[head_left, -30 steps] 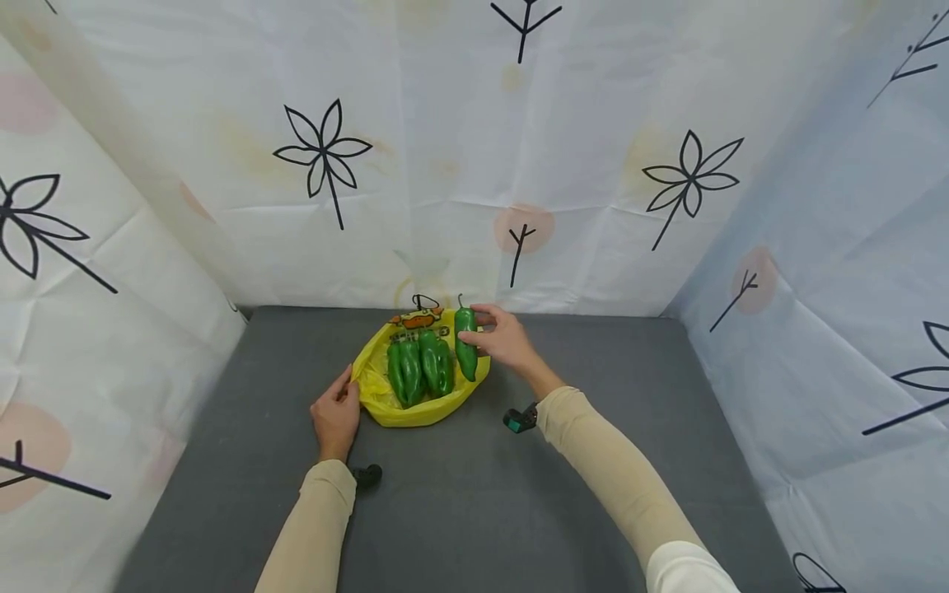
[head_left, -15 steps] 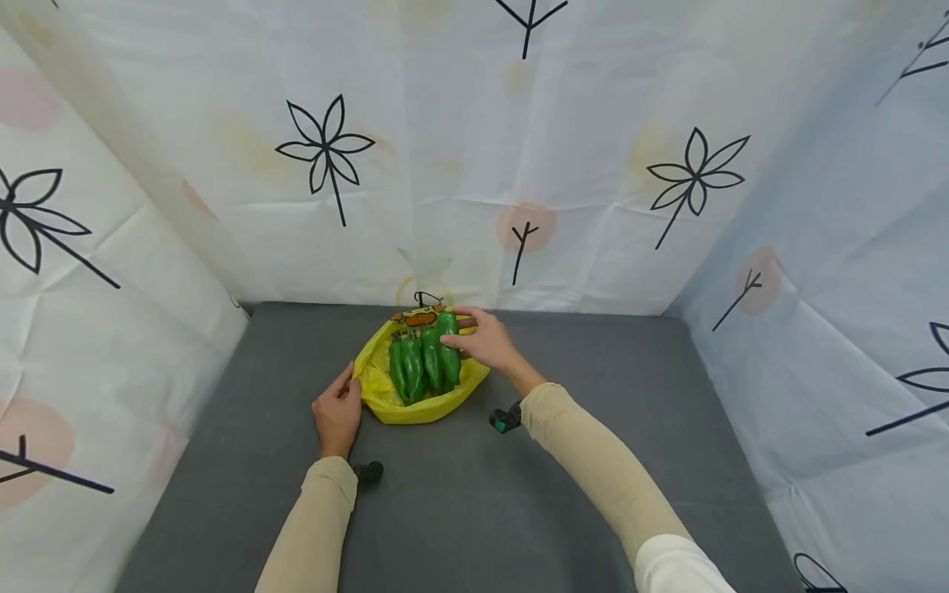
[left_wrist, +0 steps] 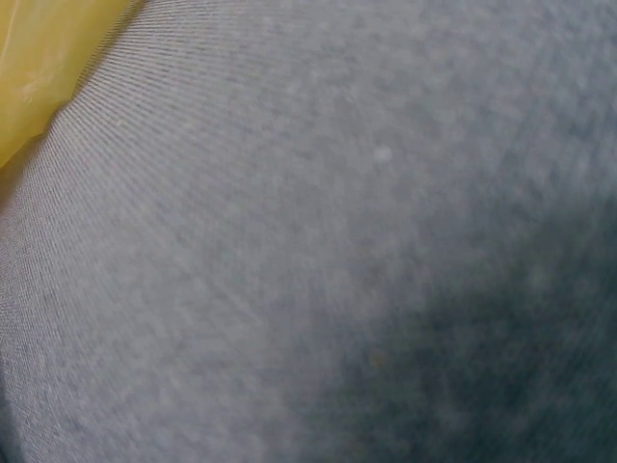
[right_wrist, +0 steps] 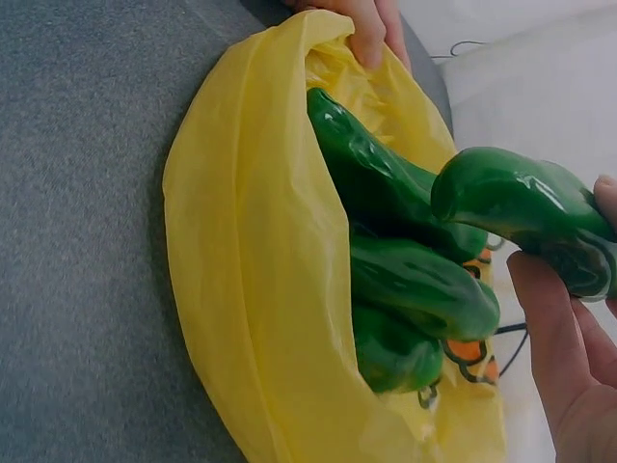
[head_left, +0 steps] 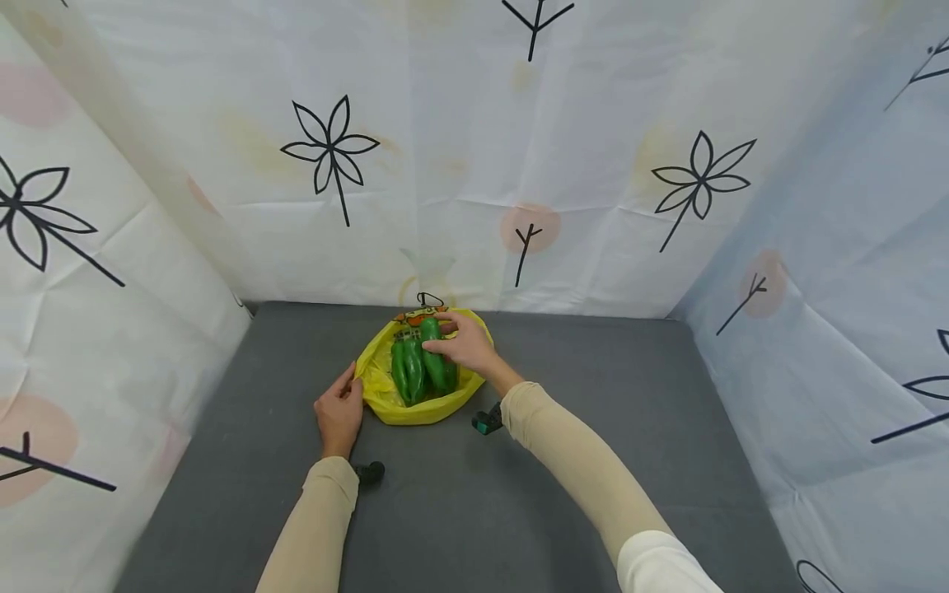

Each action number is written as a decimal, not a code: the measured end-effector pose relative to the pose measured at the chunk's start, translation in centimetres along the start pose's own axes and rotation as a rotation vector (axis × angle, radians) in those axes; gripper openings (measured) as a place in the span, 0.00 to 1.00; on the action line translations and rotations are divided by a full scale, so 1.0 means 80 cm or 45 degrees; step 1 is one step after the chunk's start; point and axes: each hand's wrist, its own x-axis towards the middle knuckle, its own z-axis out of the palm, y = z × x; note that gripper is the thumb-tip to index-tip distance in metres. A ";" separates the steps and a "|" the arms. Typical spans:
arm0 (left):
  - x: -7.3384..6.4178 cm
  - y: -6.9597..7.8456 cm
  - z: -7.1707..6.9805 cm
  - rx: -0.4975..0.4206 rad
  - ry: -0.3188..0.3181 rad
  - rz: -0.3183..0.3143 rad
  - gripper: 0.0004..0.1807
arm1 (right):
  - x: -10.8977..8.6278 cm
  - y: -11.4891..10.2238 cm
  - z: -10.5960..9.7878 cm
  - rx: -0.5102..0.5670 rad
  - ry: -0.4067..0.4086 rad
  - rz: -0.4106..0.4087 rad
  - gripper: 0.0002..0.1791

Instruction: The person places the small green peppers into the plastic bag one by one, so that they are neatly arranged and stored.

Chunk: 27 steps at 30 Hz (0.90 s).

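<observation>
A yellow plastic bag (head_left: 418, 414), its mouth spread wide, sits toward the far side of the dark grey table. Several green peppers (right_wrist: 424, 285) lie side by side in it. My right hand (head_left: 472, 347) grips another green pepper (right_wrist: 516, 198) between thumb and fingers. In the right wrist view that pepper hangs just over those in the bag; whether it touches them I cannot tell. At the bag's left edge my left hand (head_left: 338, 418) pinches the rim. The left wrist view catches only a corner of the bag (left_wrist: 43, 68) and no fingers.
The grey table (head_left: 549, 461) extends in front of the bag and to both sides. White printed cloth (head_left: 445, 165) stands as a wall close behind the bag, with more at left and right. A dark wrist device (head_left: 487, 420) sits under the right wrist.
My right hand has carried its pepper leftward from the bag's right side to above the other peppers. My left hand stays at the rim. The view has shifted slightly.
</observation>
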 end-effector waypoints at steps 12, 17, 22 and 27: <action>0.000 0.002 0.000 0.010 0.003 0.014 0.19 | 0.014 0.005 0.022 -0.064 0.045 0.016 0.37; 0.000 0.001 0.001 0.022 0.014 0.016 0.19 | 0.018 0.011 0.028 -0.046 0.058 0.017 0.37; -0.001 0.001 0.001 0.007 0.000 0.008 0.19 | 0.020 0.017 0.032 -0.057 0.061 0.009 0.37; 0.000 0.000 0.001 -0.004 -0.007 -0.002 0.19 | 0.022 0.019 0.033 -0.066 0.074 0.023 0.38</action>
